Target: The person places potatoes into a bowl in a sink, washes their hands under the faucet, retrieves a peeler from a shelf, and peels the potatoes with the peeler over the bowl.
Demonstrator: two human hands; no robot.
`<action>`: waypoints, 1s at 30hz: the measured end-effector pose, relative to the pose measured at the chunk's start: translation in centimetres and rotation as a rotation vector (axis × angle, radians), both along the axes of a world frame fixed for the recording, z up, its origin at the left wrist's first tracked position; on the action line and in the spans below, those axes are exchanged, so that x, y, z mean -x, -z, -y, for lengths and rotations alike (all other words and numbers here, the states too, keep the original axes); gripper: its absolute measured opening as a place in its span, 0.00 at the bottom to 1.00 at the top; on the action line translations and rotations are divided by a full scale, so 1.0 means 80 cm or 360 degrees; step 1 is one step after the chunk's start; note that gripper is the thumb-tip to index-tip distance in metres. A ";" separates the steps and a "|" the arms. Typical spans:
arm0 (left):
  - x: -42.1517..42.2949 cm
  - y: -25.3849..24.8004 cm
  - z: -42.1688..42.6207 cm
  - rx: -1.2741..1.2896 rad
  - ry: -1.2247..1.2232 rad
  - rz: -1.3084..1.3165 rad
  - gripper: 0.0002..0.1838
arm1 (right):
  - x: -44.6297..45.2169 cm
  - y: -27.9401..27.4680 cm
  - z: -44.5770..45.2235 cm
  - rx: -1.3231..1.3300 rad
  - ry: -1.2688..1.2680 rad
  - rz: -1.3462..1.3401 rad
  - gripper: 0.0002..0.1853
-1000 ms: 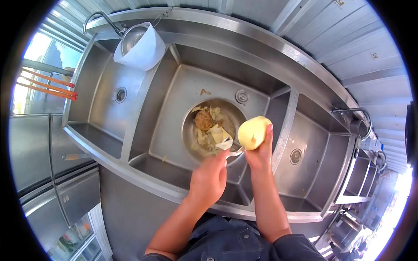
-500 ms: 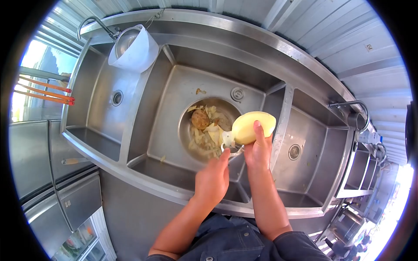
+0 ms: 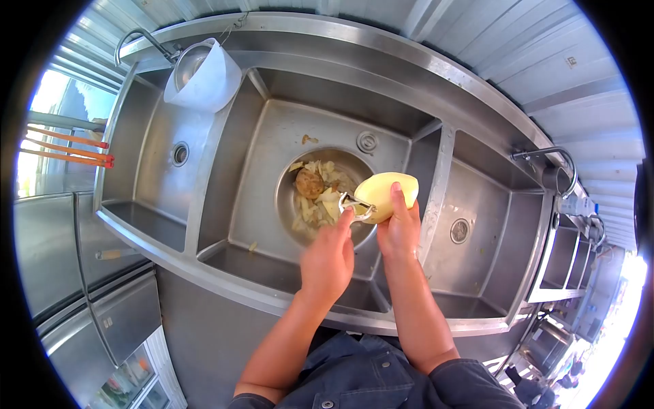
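- Pale yellow, oval peeled potato (image 3: 383, 188) sat in my right hand (image 3: 400, 228), over the grey stainless-steel middle basin (image 3: 253, 184), up and to the right of my left hand (image 3: 328, 262).
- My right hand was curled around it from below, thumb laid on its upper face; the fingers underneath were hidden.
- My left hand was closed on the near end of a silver metal peeler (image 3: 360, 202), forefinger stretched towards its head; blur kept me from telling how the other fingers lay.
- The peeler's head overlapped the potato's left end, between my hands; whether the blade touched, I couldn't tell.
- Just beyond my left hand, a round stainless-steel bowl (image 3: 280, 191) held cream-coloured peelings (image 3: 308, 213) and one round brown potato (image 3: 310, 183).
- Beyond my right hand, a round metal drain fitting (image 3: 368, 142) showed in the basin floor.
- Well off to my left hand's far side stood a white plastic container (image 3: 216, 85), near a curved chrome tap (image 3: 144, 33).
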State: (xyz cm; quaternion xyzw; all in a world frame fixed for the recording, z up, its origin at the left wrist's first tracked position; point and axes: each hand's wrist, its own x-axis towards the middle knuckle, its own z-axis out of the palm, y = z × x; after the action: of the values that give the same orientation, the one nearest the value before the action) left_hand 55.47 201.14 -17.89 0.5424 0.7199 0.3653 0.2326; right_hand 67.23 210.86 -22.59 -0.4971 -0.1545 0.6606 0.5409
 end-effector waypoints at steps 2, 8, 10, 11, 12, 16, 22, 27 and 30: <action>0.000 0.006 -0.002 -0.0087 0.0000 0.0100 0.22 | -0.002 -0.001 0.001 0.0154 0.0022 -0.0161 0.20; 0.007 -0.012 0.017 0.0203 -0.0279 0.1202 0.20 | -0.011 -0.014 0.007 0.0364 -0.0198 -0.1187 0.37; 0.021 -0.019 0.027 0.0268 -0.0296 0.1322 0.20 | -0.007 -0.029 0.004 0.0278 -0.0277 -0.1209 0.37; 0.028 -0.022 0.032 0.0337 -0.0331 0.1456 0.21 | -0.007 -0.033 0.004 0.0205 -0.0366 -0.1213 0.38; 0.031 -0.022 0.034 0.0312 -0.0345 0.1456 0.21 | -0.009 -0.032 0.004 0.0198 -0.0355 -0.1214 0.38; 0.040 -0.024 0.042 0.0289 -0.0393 0.1538 0.20 | -0.020 -0.002 0.011 0.0143 -0.0455 -0.1628 0.35; 0.040 -0.028 0.043 0.0289 -0.0368 0.1544 0.19 | -0.015 -0.016 0.007 0.0047 -0.0601 -0.1625 0.37; 0.042 -0.031 0.044 0.0288 -0.0379 0.1534 0.19 | -0.021 -0.011 0.006 0.0208 -0.0483 -0.1548 0.42; 0.043 -0.032 0.045 0.0280 -0.0378 0.1469 0.20 | -0.021 -0.003 0.009 -0.0090 -0.0619 -0.1792 0.46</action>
State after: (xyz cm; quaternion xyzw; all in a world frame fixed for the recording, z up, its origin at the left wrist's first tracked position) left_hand 52.01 197.58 -15.36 0.2161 0.6266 0.5296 0.5293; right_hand 68.92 210.13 -22.37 -0.0185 0.0503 0.9051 0.4217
